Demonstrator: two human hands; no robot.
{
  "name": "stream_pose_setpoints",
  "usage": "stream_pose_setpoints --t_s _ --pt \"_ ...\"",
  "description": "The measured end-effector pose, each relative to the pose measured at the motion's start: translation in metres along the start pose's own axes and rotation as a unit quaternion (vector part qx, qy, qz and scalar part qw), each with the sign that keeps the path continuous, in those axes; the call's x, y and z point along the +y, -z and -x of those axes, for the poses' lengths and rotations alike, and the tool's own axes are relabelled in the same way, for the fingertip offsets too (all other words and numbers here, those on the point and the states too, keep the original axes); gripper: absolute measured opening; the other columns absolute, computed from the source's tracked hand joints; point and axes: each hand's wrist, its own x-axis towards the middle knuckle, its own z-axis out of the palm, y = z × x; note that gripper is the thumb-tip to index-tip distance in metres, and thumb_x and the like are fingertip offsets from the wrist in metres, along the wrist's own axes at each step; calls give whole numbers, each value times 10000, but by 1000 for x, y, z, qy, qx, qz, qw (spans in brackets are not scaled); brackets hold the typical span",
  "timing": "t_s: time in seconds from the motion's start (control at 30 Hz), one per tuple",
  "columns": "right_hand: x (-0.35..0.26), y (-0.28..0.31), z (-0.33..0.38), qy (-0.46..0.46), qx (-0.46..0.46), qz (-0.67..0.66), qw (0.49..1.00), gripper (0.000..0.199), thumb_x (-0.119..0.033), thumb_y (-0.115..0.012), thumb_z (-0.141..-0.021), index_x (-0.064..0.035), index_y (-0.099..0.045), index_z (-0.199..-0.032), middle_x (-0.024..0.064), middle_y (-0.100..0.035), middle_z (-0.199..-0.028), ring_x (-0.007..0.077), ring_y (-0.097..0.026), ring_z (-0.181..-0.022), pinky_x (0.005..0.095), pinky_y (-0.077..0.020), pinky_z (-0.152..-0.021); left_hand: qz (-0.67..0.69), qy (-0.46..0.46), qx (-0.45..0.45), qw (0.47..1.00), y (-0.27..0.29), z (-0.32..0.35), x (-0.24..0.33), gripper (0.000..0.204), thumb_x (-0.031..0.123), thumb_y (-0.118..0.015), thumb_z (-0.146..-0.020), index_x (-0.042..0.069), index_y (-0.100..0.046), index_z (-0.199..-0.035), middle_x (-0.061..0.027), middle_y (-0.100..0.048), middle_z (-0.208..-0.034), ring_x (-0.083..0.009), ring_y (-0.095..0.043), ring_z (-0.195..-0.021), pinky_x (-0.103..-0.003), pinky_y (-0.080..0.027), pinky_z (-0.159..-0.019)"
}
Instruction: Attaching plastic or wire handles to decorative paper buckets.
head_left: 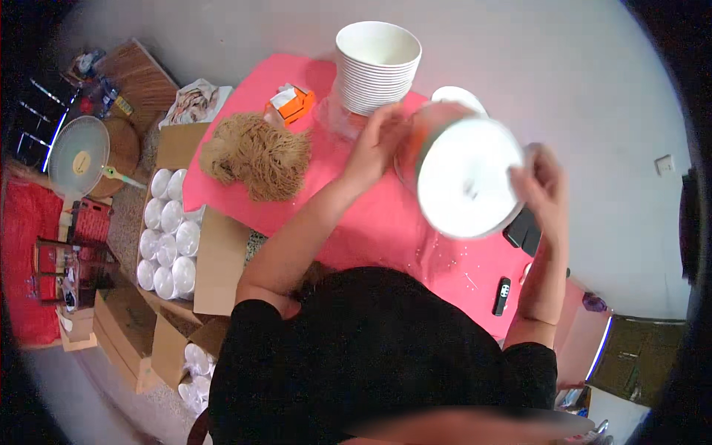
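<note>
Above the pink-covered table, a tub with a white round face (470,178) is tilted toward me. Its side looks orange and greenish, smeared by motion; whether the white face is a lid or the base I cannot tell. My left hand (382,141) is closed round its far left side, the fingertips partly hidden. Fingers of my right hand (543,185) grip the right rim. Just beyond my left hand stands a tall stack of white paper bowls (377,74). Behind the tub, another white round piece (458,96) shows in part.
Tan dried noodles (259,156) lie heaped on the table's left, near an orange box (293,105). A black remote (502,296) and a dark phone-like object (523,233) lie at right. An open carton of clear-white cups (170,222) stands left of the table (356,237).
</note>
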Motion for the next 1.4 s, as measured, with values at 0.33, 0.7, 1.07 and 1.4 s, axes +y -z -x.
stream_pose_setpoints --t_s 0.33,0.7,1.07,1.4 --pt "73 16 -106 -203 -9 -127 971 538 -442 -591 -804 29 -554 -1061 89 -596 -782 138 -583 -558 245 -506 -506 -298 -166 -102 934 -42 -41 0 873 299 -708 -738 21 -194 -1386 -223 -256 -1406 -322 -254 -1317 -394 -256 -1063" --pt "120 -28 -90 -294 4 -98 951 565 -435 -637 -782 45 -494 -1045 129 -546 -841 169 -568 -638 317 -533 -568 -314 -101 -84 940 -3 -24 -74 725 138 -691 -721 41 -311 -1331 -196 -384 -1318 -296 -373 -1242 -384 -319 -1028" --pt "53 -134 -175 384 52 338 858 242 -147 -592 -796 -26 -598 -1005 121 -588 -1071 300 -551 -978 397 -418 -885 -399 -78 247 880 74 -63 -60 785 226 -760 -652 -19 -306 -1244 -233 -353 -1260 -378 -351 -1185 -441 -315 -977" --pt "41 -159 -217 232 -174 215 933 176 -190 -573 -801 -63 -646 -899 143 -628 -712 314 -613 -670 404 -484 -620 -291 -170 214 917 70 -102 -49 771 224 -662 -757 18 -224 -1357 -222 -345 -1310 -358 -329 -1230 -438 -280 -1021"
